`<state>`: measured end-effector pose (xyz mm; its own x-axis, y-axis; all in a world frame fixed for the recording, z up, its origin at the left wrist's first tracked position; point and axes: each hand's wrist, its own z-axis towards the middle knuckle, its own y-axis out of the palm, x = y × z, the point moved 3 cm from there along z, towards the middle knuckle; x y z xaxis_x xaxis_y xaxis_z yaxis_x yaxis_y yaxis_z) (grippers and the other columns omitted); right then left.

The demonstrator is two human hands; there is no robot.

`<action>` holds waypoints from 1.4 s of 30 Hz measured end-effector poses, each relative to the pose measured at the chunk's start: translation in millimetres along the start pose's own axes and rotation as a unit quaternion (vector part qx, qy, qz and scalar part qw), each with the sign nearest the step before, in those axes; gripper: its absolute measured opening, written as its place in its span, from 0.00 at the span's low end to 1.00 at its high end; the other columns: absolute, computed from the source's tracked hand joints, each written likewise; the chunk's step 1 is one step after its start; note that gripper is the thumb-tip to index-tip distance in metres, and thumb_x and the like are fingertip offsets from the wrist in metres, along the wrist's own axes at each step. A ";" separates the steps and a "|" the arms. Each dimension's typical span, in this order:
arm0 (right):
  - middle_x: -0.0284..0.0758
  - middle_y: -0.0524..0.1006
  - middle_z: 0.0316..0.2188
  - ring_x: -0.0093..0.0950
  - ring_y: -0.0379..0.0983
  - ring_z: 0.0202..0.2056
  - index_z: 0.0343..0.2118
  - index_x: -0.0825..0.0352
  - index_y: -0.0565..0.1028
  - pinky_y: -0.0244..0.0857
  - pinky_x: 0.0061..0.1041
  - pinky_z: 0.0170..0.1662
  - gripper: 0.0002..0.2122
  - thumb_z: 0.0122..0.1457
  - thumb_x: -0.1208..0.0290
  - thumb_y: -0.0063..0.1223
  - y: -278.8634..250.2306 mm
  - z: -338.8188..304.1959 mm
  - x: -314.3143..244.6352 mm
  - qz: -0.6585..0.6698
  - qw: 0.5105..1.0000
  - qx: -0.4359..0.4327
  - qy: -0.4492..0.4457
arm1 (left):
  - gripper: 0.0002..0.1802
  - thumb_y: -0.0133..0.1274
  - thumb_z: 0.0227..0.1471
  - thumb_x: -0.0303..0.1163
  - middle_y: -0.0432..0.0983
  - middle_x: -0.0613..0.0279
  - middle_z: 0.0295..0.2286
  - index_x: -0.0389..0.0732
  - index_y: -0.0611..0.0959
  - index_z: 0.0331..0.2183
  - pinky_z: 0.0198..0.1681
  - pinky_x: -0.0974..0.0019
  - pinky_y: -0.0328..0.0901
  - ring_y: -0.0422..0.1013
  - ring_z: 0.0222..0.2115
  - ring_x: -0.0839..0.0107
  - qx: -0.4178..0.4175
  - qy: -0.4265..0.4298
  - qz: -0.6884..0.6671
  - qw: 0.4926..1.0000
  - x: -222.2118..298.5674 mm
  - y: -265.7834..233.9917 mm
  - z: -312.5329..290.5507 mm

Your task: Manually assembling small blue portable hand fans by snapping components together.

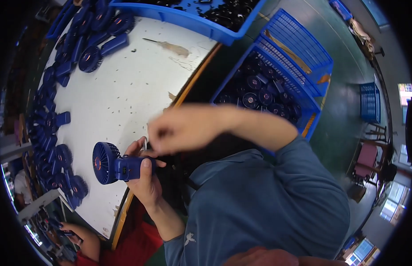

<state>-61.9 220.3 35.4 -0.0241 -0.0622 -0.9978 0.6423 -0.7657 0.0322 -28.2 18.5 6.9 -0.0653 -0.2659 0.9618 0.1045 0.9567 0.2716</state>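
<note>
My left hand [146,179] is wrapped round the handle of a dark blue handheld fan [106,163], thumb across its side. The fan's round caged head points left, over the edge of the white table [112,97]. Just above the handle is my right hand [172,131], blurred by motion with its fingers curled in. Whatever it may hold is hidden. A small pale, shiny piece [145,142] shows by the left fingertips; its kind is not clear.
Many blue fans [50,124] are heaped along the table's far left side. A screwdriver [168,45] lies near a blue tray [188,22] of small black parts. Blue crates [310,116] with fans stand beside the table. A co-worker's hand [72,232] is at the lower left.
</note>
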 end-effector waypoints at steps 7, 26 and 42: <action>0.40 0.75 0.34 0.37 0.75 0.36 0.44 0.69 0.72 0.71 0.30 0.39 0.14 0.56 0.72 0.57 45.8 -22.2 9.0 -0.292 0.894 0.254 -0.226 | 0.23 0.58 0.52 0.24 0.73 0.52 0.34 0.30 0.70 0.48 0.24 0.71 0.68 0.72 0.26 0.69 0.003 -0.070 -0.015 0.997 -5.5 -3.6 -5.1; 0.41 0.70 0.41 0.40 0.68 0.45 0.48 0.64 0.75 0.65 0.36 0.47 0.22 0.47 0.67 0.63 45.5 -1.7 -31.4 -0.436 0.877 0.133 -0.154 | 0.39 0.33 0.61 0.63 0.71 0.55 0.49 0.39 0.69 0.55 0.51 0.54 0.69 0.71 0.49 0.59 -0.056 -0.197 -0.285 0.937 -2.8 46.2 -14.9; 0.32 0.72 0.34 0.23 0.69 0.34 0.51 0.73 0.70 0.65 0.24 0.40 0.21 0.51 0.74 0.53 -28.0 -251.4 183.0 0.123 0.759 0.633 0.087 | 0.37 0.47 0.43 0.16 0.59 0.43 0.58 0.31 0.65 0.58 0.66 0.54 0.44 0.53 0.62 0.48 0.171 0.270 0.615 0.721 96.1 -171.0 55.8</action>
<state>108.2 391.3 -162.8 0.1490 -0.3013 -0.9418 -0.6432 -0.7529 0.1391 -107.7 -164.1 51.0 0.2730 0.8898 0.3657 -0.5038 0.4561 -0.7336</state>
